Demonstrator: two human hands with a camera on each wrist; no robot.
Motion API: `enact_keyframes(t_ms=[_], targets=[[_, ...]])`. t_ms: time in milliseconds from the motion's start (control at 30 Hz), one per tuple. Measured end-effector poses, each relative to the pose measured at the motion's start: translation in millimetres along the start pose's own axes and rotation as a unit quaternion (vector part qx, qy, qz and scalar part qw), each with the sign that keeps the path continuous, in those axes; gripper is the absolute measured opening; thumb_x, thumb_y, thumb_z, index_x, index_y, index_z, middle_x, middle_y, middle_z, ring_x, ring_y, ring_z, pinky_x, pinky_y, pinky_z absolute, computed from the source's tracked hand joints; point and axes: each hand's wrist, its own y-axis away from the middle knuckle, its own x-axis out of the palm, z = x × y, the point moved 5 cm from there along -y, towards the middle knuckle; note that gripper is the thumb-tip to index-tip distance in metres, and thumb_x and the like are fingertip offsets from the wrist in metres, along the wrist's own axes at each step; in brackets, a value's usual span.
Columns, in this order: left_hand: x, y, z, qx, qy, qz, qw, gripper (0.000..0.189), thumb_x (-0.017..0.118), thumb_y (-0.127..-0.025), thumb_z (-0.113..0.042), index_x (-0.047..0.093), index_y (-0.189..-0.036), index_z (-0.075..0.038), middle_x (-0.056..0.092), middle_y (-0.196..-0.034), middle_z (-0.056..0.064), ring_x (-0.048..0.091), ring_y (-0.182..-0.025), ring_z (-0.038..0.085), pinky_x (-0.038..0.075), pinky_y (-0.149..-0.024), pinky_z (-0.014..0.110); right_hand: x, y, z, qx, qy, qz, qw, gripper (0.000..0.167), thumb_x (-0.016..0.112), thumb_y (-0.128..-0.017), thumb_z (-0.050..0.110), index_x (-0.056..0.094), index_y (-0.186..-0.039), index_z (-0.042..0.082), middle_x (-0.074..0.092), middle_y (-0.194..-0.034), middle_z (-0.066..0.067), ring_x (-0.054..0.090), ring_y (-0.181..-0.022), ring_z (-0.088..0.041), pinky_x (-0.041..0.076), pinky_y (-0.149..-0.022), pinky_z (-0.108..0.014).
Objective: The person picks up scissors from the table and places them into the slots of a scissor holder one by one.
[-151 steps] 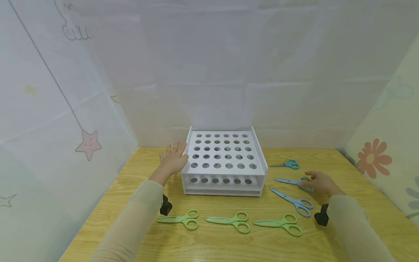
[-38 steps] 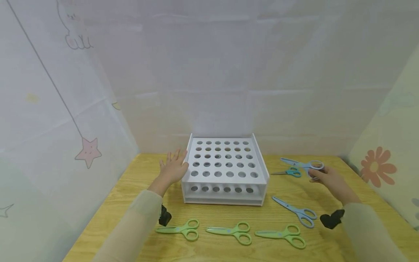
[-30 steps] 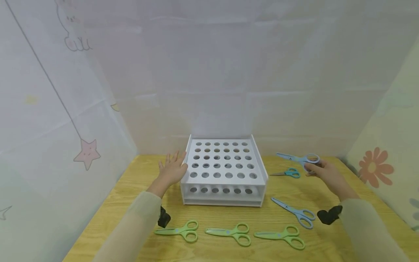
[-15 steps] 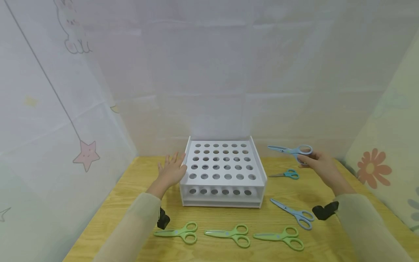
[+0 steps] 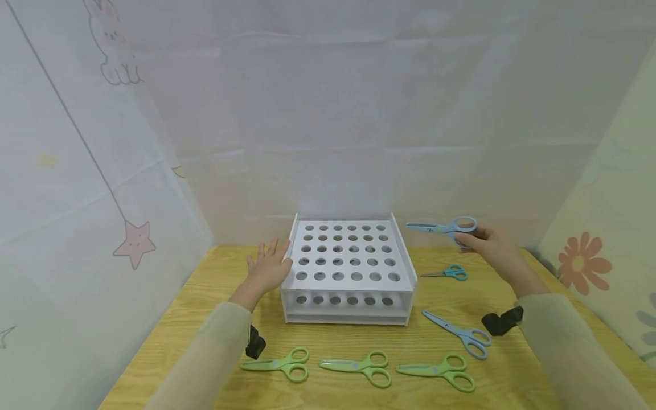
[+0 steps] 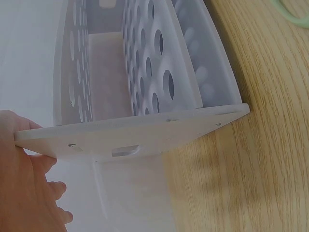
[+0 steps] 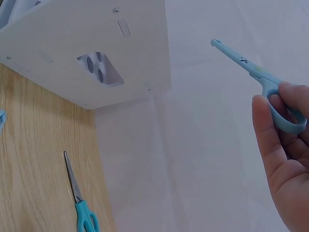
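Observation:
My right hand [image 5: 489, 247] holds light blue scissors [image 5: 441, 228] by the handle loops, raised off the table right of a white rack [image 5: 359, 289] with rows of round holes. The right wrist view shows thumb and fingers pinching the scissors' handle [image 7: 292, 126], blades pointing away from the palm. At the rack's left side panel is my left hand [image 5: 266, 270]. In the left wrist view its thumb [image 6: 29, 123] laps over the panel's edge, with the other fingers spread along the outer face. Small teal scissors [image 5: 453, 273] lie below my right hand.
Another pair of light blue scissors [image 5: 461, 333] lies right of the rack. Along the front are three green scissors: left [image 5: 281, 363], middle [image 5: 361, 365] and right [image 5: 441, 370]. A pale curtain [image 5: 343, 114] stands behind the wooden table [image 5: 179, 336].
My right hand has picked the light blue scissors up from the table and carried them up and left, towards the rack's right side. The left hand has stayed at the rack.

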Motion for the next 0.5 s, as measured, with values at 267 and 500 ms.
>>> enact_keyframes(t_ms=[267,500], targets=[[-1.7,0.5,-1.1,0.001,-0.001,-0.002,1.0,0.056,0.027,-0.095,-0.034,0.018,-0.148,-0.018,0.005,-0.152,0.012,-0.007,-0.135,0.041,-0.014,-0.098,0.062,7,-7.6,16,-0.017,0.017,-0.011,0.9997,0.05,0.057,-0.089,0.04,0.056,-0.114,-0.003,0.065,-0.093,0.0,0.064,-0.081,-0.014,0.035,-0.091,-0.059],[-2.1,1.8,-2.0,0.002,0.0,-0.001,1.0,0.056,0.027,-0.095,-0.034,0.019,-0.148,-0.018,0.006,-0.152,0.013,-0.007,-0.135,0.041,-0.015,-0.098,0.062,15,-13.6,26,-0.053,-0.001,-0.013,0.9985,0.041,0.059,-0.09,0.028,0.057,-0.114,-0.006,0.064,-0.087,0.002,0.065,-0.079,-0.015,0.049,-0.081,-0.034]])
